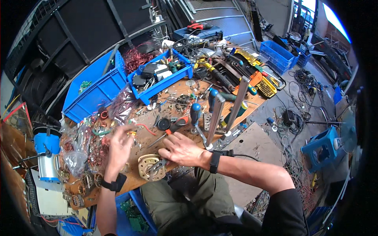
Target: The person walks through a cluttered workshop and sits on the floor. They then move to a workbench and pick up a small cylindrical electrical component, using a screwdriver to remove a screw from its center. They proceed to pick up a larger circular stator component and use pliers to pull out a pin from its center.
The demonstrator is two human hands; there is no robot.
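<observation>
My right hand (183,150) is closed around a dark-handled tool that looks like pliers (157,165). Its grey metal head lies over a tan, round, slotted metal part (146,162) at the bench's front edge. My left hand (120,142) is raised above the bench to the left of that part. Motion smears its fingers, and a small yellow-orange bit (133,133) shows by the fingertips; whether it is held is unclear. Beyond my right hand lie an orange-and-black tool (181,122), a round black cup-like piece (163,124) and a red wire (146,128).
Two upright metal bars (215,120) and a blue-handled screwdriver (195,112) stand right of centre. Blue bins (98,96) and a blue tray of parts (157,91) stand at the back left. Plastic bags (76,159) and copper scrap crowd the left; hand tools (236,70) fill the back right.
</observation>
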